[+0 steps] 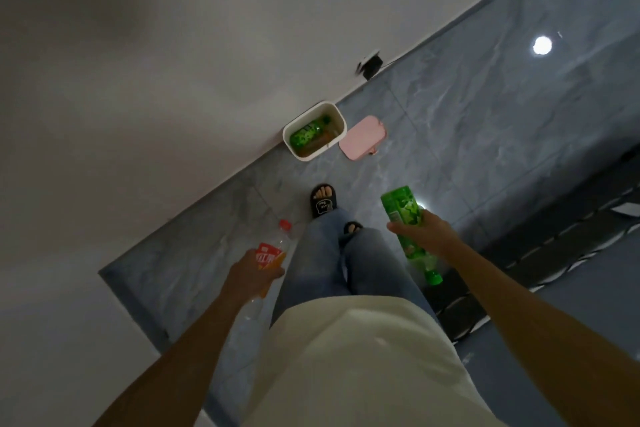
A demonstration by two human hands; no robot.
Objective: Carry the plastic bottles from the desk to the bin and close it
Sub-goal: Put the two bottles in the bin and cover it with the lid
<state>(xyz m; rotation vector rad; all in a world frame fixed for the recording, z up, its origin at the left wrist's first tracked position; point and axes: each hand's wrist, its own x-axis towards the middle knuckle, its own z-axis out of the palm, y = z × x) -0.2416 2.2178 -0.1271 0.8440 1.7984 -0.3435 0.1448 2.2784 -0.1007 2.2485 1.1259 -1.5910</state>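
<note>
While walking: a person nears the white bin [304, 152]
Left hand [254, 276]: grasps a red-labelled bottle [272, 253]
Right hand [424, 232]: grips a green bottle [405, 215]
Lid [362, 138]: pink, on the floor beside the bin

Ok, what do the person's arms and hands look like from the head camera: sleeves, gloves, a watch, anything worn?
Both forearms are bare to the frame edge, with no sleeve in view. The left hand and right hand wear no gloves, and no watch, band or ring shows, though the dim light could hide small details.
</note>
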